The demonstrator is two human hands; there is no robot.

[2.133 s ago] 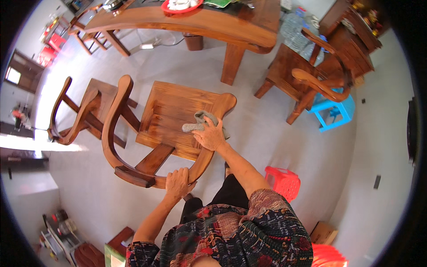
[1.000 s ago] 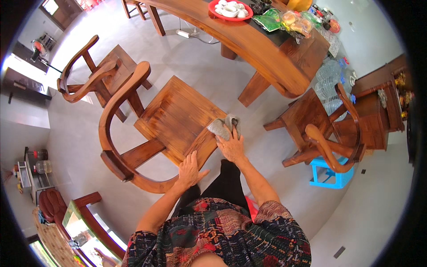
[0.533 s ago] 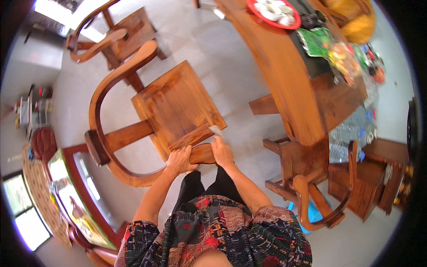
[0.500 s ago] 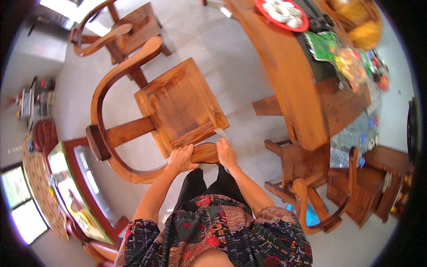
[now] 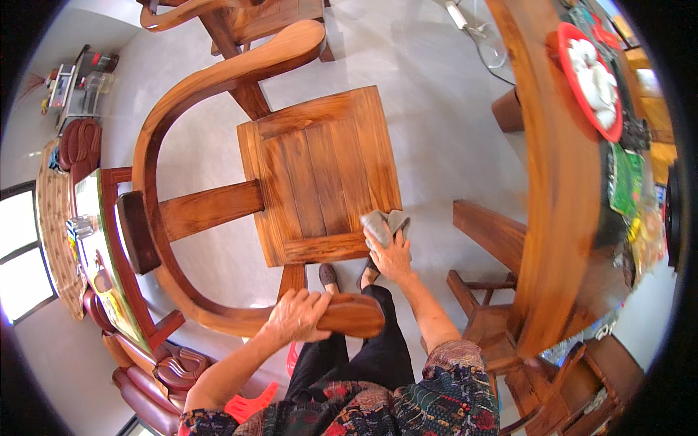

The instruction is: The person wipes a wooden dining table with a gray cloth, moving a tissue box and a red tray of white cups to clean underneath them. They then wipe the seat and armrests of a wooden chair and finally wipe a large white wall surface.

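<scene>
A wooden armchair [image 5: 320,174] with a curved armrest rail stands in front of me. My left hand [image 5: 297,316] is wrapped over the near armrest [image 5: 356,315], close to its rounded end. In my right hand [image 5: 392,254] is a grey cloth [image 5: 385,220], which lies against the near right corner of the seat. My fingers spread over the cloth and press it there. The seat's planks have a glossy brown finish.
To the right stands a long wooden table [image 5: 549,182] with a red plate [image 5: 619,123] of white cups on it. Another wooden chair [image 5: 265,22] is beyond the armchair. A glass-topped table [image 5: 109,261] and dark red sofa [image 5: 149,389] are at the left.
My right hand has moved with the cloth from the near armrest to the seat's corner. My left hand still grips the armrest. The view has shifted, so the armchair looks larger.
</scene>
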